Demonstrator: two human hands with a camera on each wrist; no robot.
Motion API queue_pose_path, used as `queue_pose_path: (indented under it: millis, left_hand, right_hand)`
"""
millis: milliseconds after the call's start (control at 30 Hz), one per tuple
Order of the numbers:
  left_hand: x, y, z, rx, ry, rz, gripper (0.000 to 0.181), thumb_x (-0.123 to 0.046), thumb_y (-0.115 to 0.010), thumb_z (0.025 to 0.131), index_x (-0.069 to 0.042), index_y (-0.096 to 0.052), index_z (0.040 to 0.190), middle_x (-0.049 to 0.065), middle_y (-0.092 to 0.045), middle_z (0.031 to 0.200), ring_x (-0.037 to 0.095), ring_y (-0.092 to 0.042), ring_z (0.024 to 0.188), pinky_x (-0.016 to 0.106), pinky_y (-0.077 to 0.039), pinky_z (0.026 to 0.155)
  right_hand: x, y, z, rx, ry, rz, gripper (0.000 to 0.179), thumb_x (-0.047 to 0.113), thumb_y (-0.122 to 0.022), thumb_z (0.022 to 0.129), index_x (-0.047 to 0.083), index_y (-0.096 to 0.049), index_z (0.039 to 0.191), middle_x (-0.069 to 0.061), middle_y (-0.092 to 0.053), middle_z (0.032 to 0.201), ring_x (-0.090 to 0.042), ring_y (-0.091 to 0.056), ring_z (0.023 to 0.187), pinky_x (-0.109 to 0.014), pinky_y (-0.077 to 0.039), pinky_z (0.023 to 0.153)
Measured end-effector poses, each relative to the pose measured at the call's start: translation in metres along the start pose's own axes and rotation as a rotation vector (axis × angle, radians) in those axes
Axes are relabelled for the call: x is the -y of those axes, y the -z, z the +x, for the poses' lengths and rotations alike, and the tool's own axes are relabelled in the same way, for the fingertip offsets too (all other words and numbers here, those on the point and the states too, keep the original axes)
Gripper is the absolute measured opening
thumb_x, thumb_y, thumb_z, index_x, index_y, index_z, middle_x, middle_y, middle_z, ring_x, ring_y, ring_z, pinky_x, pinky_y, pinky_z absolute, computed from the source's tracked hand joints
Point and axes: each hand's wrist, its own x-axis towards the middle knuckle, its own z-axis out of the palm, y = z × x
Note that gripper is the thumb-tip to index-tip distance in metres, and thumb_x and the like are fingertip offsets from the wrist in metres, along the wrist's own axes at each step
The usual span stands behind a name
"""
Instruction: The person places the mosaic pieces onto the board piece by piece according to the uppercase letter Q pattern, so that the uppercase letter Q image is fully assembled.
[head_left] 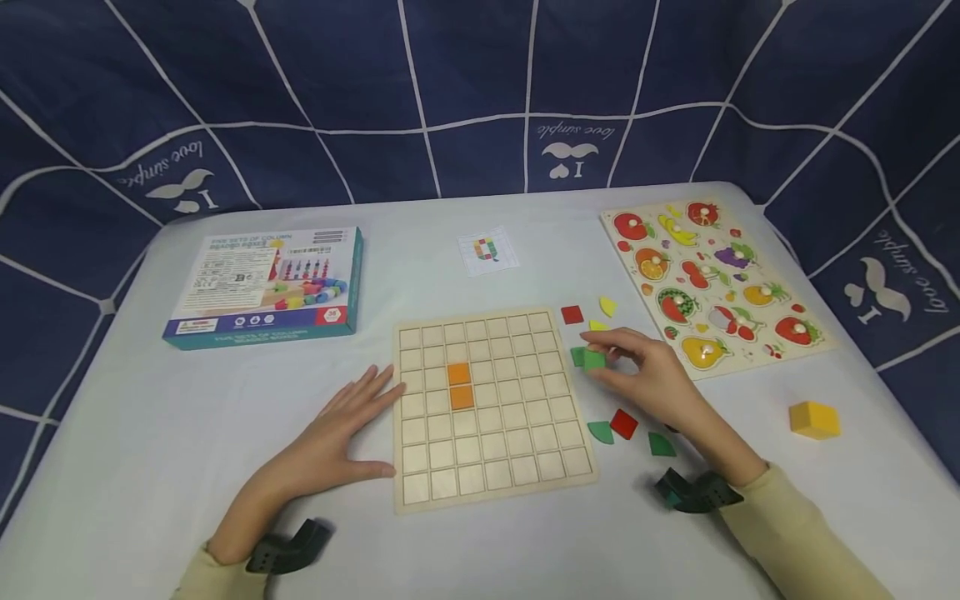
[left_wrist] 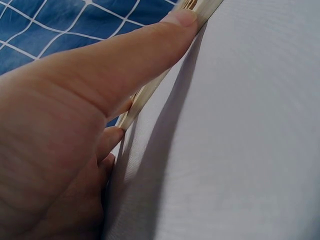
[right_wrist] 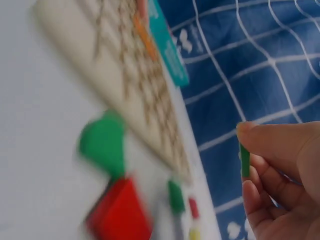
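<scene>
A wooden grid board [head_left: 506,450] lies mid-table, with two orange square tiles [head_left: 461,386] set one above the other in its cells. My left hand [head_left: 330,433] rests at the board's left edge, fingers spread; in the left wrist view its thumb [left_wrist: 150,47] touches the board's side. Off the board's right edge, my right hand [head_left: 652,375] pinches a green tile [right_wrist: 244,160] between thumb and fingers, held above the table. Beneath it another green tile [head_left: 577,356] is partly hidden. Red tiles [head_left: 623,423], green quarter-round tiles [head_left: 601,432] and yellow pieces [head_left: 607,307] lie around that hand.
A small pattern card [head_left: 487,250] lies beyond the board. At the back left is a boxed bead set [head_left: 262,287]. A fruit peg puzzle [head_left: 720,283] occupies the back right, with a yellow block [head_left: 814,420] nearer me. Blue gridded cloth [head_left: 480,92] hangs behind the table.
</scene>
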Motion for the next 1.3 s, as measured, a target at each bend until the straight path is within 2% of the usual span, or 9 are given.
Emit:
queue_pose_path:
  millis: [200, 367, 500, 867, 1300]
  left_hand:
    - [0.0, 0.0, 0.001, -0.004, -0.003, -0.003, 0.099, -0.055, -0.077, 0.065, -0.017, -0.035, 0.146, 0.004, -0.016, 0.154, 0.025, -0.003, 0.14, 0.052, -0.005, 0.109]
    - [0.001, 0.0, 0.003, -0.004, -0.014, 0.002, 0.099, -0.056, -0.077, 0.065, -0.017, -0.035, 0.146, 0.004, -0.015, 0.154, 0.026, -0.003, 0.14, 0.053, -0.005, 0.109]
    - [0.0, -0.002, 0.003, -0.002, -0.013, -0.007, 0.099, -0.054, -0.078, 0.064, -0.016, -0.035, 0.146, 0.004, -0.016, 0.154, 0.025, -0.003, 0.14, 0.052, -0.005, 0.109]
    - [-0.002, -0.004, -0.004, -0.004, -0.005, -0.023, 0.1, -0.051, -0.08, 0.063, -0.018, -0.035, 0.146, 0.003, -0.016, 0.154, 0.025, -0.003, 0.14, 0.053, -0.005, 0.109]
    - [-0.003, 0.0, -0.002, -0.008, -0.013, -0.007, 0.099, -0.055, -0.077, 0.064, -0.016, -0.035, 0.146, 0.006, -0.017, 0.154, 0.027, -0.004, 0.14, 0.053, -0.006, 0.109]
  right_hand:
    - [0.024, -0.027, 0.023, 0.072, 0.068, 0.114, 0.042, 0.002, -0.076, 0.077, 0.007, -0.065, 0.118, 0.0, -0.065, 0.102, -0.018, -0.056, 0.085, -0.041, -0.049, 0.078]
    - [0.032, -0.056, 0.031, 0.162, 0.1, 0.11, 0.042, 0.004, -0.077, 0.076, 0.007, -0.066, 0.117, 0.0, -0.064, 0.104, -0.012, -0.057, 0.089, -0.034, -0.05, 0.078]
    - [0.031, -0.07, 0.03, 0.207, 0.096, 0.078, 0.04, 0.005, -0.077, 0.076, 0.008, -0.067, 0.115, 0.002, -0.064, 0.105, -0.01, -0.058, 0.092, -0.027, -0.049, 0.081]
    - [0.025, -0.08, 0.023, 0.254, 0.125, 0.044, 0.04, 0.005, -0.078, 0.075, 0.012, -0.067, 0.113, 0.006, -0.063, 0.108, -0.009, -0.056, 0.098, -0.029, -0.048, 0.083]
    - [0.026, -0.081, 0.025, 0.243, 0.156, 0.016, 0.042, 0.004, -0.078, 0.075, 0.011, -0.066, 0.115, 0.004, -0.062, 0.109, -0.012, -0.055, 0.102, -0.03, -0.047, 0.085]
